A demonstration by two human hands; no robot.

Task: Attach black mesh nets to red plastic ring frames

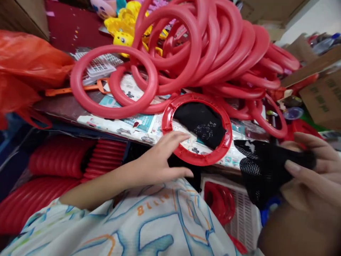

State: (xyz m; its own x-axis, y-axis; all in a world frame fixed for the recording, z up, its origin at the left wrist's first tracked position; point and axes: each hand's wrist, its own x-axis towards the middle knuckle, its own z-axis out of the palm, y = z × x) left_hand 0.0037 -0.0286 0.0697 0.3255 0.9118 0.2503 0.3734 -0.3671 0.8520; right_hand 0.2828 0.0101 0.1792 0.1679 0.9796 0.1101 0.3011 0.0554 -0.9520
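A flat red plastic ring [167, 117] with small pegs lies near the table's front edge, black fabric [204, 122] showing inside it. My left hand [162, 156] is at the ring's lower left, fingers stretched and thumb apart; its fingertips lie over the rim, and whether they touch it I cannot tell. At the right, my right hand [317, 170] pinches a piece of black mesh fabric [262, 167] between thumb and fingers. The mesh hangs down beside the table edge, apart from the ring. Smooth pink-red rings [151, 76] lie just beyond the flat ring.
A large pile of pink-red rings [221, 53] fills the table's back. An orange tool [71, 89] and yellow toys [124, 25] lie at left. Below are stacked red rings [55, 160] and a white basket [243, 217]. An orange bag [29, 67] and a cardboard box [322, 96] flank the table.
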